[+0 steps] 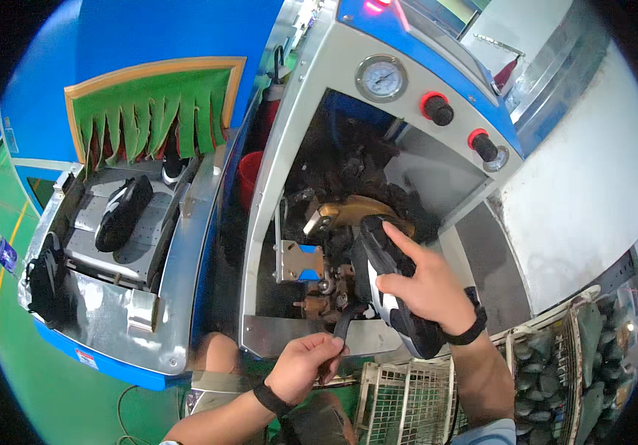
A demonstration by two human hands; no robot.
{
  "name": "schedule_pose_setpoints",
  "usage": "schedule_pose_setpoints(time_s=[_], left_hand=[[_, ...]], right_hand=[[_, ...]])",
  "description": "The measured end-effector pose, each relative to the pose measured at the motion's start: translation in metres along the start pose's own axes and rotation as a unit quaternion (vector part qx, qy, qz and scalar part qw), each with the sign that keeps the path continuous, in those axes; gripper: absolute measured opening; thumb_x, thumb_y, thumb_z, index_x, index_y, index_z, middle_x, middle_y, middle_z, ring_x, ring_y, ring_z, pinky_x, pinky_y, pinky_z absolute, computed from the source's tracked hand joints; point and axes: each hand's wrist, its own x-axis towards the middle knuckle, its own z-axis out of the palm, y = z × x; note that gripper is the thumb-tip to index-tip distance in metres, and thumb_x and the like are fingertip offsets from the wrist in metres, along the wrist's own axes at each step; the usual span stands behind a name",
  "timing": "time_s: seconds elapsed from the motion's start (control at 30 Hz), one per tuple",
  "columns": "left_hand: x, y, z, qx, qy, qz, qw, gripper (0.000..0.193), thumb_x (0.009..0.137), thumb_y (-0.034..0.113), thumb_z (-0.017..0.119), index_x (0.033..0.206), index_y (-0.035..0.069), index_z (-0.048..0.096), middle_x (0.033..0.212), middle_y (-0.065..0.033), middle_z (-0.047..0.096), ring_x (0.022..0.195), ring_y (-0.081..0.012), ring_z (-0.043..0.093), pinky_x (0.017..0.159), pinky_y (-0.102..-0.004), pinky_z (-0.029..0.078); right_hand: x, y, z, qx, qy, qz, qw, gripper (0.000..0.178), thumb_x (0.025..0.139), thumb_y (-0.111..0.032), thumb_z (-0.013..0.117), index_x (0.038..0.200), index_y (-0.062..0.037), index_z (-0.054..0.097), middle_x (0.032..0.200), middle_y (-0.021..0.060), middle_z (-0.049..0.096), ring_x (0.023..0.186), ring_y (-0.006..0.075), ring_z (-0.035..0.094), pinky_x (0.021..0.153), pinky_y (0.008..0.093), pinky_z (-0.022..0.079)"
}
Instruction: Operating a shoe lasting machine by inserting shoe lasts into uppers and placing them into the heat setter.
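Note:
My right hand [428, 285] grips a black shoe [378, 278] with a white side stripe, fingers over its upper and thumb on its side. The shoe is held at the open front of a grey and blue machine [259, 259], before a curved brass-coloured part [356, 211]. My left hand [308, 363] pinches a dark strap-like piece [345, 324] between thumb and fingers, just left of the shoe. Whether the strap joins the shoe or the machine, I cannot tell. Black bands circle both wrists.
At left, a metal conveyor [96, 297] carries a black shoe [124, 215] below a green strip curtain [156, 115]; another dark shoe [44, 282] sits at its edge. A pressure gauge [381, 78] and black knobs [437, 109] top the machine. Wire baskets [408, 393] stand lower right, one with several grey pieces.

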Motion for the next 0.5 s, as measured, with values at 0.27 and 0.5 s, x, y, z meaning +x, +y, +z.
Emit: schedule_pose_setpoints(time_s=[0.27,0.5], left_hand=[[0.01,-0.003,-0.01,-0.037,0.028,0.052,0.998,0.025,0.103,0.026,0.055,0.1,0.003,0.062,0.069,-0.0006,0.055,0.059,-0.0117,0.05,0.055,-0.0259,0.04],[-0.009,-0.004,-0.009,0.022,0.087,0.053,0.995,0.024,0.104,0.027,0.052,0.097,0.007,0.062,0.069,0.0018,0.055,0.059,-0.0094,0.049,0.054,-0.0249,0.038]], right_hand=[[0.039,0.007,0.022,-0.011,0.041,0.006,0.999,0.075,0.078,-0.033,0.067,0.148,-0.0174,0.045,0.098,0.0313,0.063,0.096,0.0451,0.062,0.086,0.0467,0.049],[0.019,-0.015,0.037,-0.011,0.125,0.067,0.99,0.074,0.076,-0.027,0.067,0.147,-0.0133,0.048,0.104,0.0289,0.064,0.098,0.0431,0.063,0.088,0.0451,0.048]])
